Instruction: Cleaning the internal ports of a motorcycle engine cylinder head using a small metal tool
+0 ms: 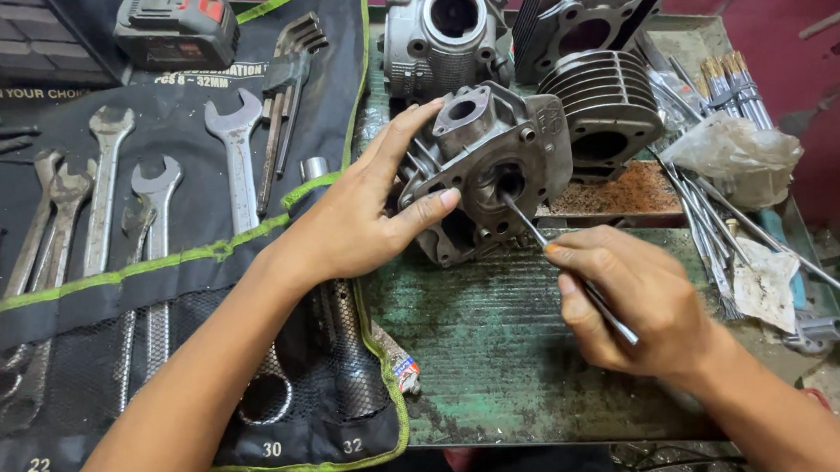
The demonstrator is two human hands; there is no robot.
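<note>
Left grip (360, 215) wraps the grey cylinder head (493, 163), steadying it near the back edge of the green worktop (486, 358); right grip (638, 300) pinches a thin metal rod (562, 261), tip in the head's central bore; bare worktop lies before both hands; spanner roll (151, 282) crowds the left edge; finned cylinders (607, 108) stand just behind.

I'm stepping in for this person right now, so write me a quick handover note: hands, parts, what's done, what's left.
Left hand: steadies the cylinder head, tilted on the green bench.
Right hand: pinches a thin metal rod, tip at the head's central hole.
Nearby: a second head and two finned cylinders behind, spanner roll on the left.
Done: rod lined up with the hole.
Left: how far the rod has entered is hidden.
</note>
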